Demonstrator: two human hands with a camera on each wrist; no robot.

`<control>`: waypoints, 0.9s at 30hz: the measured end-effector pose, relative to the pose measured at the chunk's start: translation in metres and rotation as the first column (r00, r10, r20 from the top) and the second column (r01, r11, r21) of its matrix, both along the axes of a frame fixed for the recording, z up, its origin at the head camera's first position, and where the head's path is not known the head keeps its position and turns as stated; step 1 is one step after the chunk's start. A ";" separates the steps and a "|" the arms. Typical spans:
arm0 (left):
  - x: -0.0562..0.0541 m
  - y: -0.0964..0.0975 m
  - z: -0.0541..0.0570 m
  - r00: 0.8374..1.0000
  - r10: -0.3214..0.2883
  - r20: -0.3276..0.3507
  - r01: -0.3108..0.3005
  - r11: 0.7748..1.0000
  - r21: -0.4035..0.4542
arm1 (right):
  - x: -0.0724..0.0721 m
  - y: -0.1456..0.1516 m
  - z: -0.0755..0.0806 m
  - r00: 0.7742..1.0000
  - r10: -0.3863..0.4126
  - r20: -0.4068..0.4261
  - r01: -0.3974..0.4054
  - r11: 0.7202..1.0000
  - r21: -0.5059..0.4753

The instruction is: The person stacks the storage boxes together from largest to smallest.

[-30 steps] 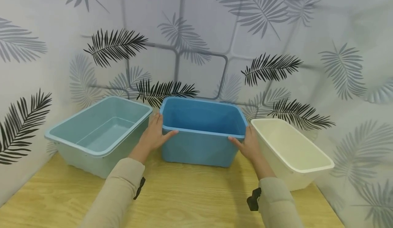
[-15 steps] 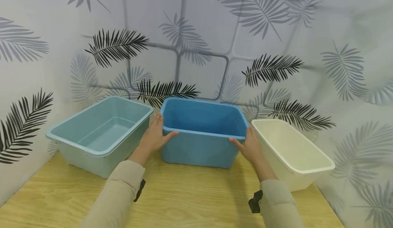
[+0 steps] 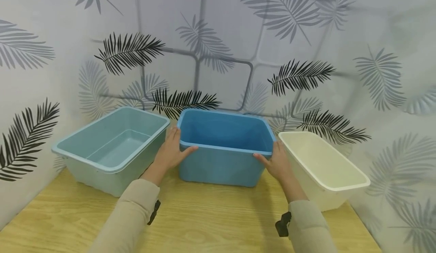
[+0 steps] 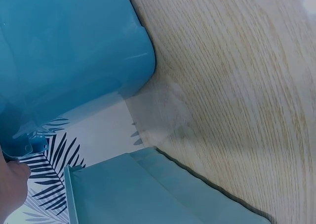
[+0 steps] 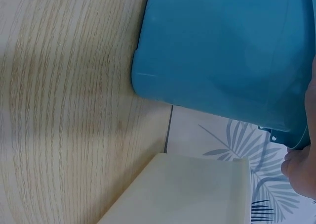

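A deep blue plastic tub (image 3: 218,166) stands upright on the wooden table, its inside bare where it shows. My left hand (image 3: 169,150) grips its left end at the rim, the thumb lying across the front face. At the opposite end my right hand (image 3: 278,161) holds the rim the same way. In the left wrist view, part of the left hand (image 4: 12,189) is under the tub's rim (image 4: 22,147). The right wrist view has the right hand (image 5: 301,169) curled at the rim by a small tab (image 5: 274,136). The remaining fingers are partly hidden.
A pale blue-green tub (image 3: 98,179) stands angled at the left, close to my left hand. On the right is a cream tub (image 3: 327,196), near my right hand. Behind them hangs leaf-patterned wall covering (image 3: 225,37). Wood-grain tabletop (image 3: 204,219) extends in front.
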State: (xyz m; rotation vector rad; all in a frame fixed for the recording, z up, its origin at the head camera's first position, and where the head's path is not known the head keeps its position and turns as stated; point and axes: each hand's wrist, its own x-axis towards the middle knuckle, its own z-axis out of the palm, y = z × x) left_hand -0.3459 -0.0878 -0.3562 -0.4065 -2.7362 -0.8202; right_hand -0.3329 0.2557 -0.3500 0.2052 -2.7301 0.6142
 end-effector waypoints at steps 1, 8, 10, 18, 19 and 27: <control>0.000 0.000 0.000 1.000 0.000 0.000 0.000 1.000 0.002 | 0.001 0.000 0.000 1.000 -0.002 0.001 0.002 1.000 0.001; 0.001 -0.003 -0.004 1.000 0.018 0.008 -0.018 1.000 0.015 | 0.004 -0.004 0.000 0.999 -0.021 0.049 0.019 1.000 0.024; 0.002 -0.003 -0.005 1.000 0.020 0.007 -0.020 1.000 0.017 | 0.004 -0.005 0.001 0.999 -0.018 0.048 0.017 1.000 0.023; 0.005 -0.002 -0.005 1.000 0.019 -0.004 -0.019 1.000 0.022 | 0.008 -0.003 0.002 0.999 -0.024 0.042 0.022 0.999 0.037; 0.006 -0.002 -0.005 1.000 0.018 -0.006 -0.018 1.000 0.022 | 0.009 -0.003 0.002 0.999 -0.025 0.041 0.023 0.999 0.040; 0.008 -0.002 -0.004 0.999 0.021 -0.025 -0.020 0.999 0.025 | 0.012 -0.003 0.002 1.000 -0.026 0.007 0.026 0.999 0.047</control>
